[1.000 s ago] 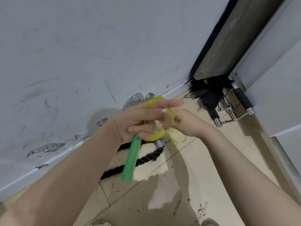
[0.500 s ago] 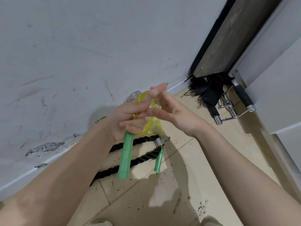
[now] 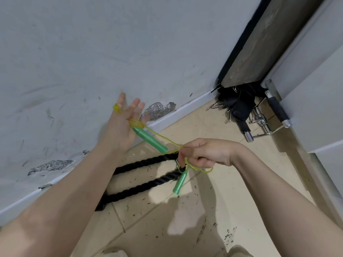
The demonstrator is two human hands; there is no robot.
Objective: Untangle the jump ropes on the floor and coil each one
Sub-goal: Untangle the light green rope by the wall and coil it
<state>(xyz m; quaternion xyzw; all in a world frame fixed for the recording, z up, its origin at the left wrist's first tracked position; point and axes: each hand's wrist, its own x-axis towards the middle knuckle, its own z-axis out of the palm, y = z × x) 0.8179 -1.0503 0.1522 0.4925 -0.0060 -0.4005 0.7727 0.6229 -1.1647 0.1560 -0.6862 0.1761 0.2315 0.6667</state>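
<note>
Risk, judged: thin translucent yellow plastic jump rope (image 3: pixel 163 139) may slide off the spread left hand (image 3: pixel 121 129), uncoiling. Cord stretched taut between hands above floor; two green handles (image 3: pixel 150 139) dangling. Left grip splayed, looped; right hand (image 3: pixel 201 153) pinches cord.

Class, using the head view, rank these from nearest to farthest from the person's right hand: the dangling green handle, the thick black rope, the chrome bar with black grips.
1. Dangling green handle, just below the right hand.
2. Thick black rope, lower left on the floor.
3. Chrome bar with black grips, upper right by the door.
</note>
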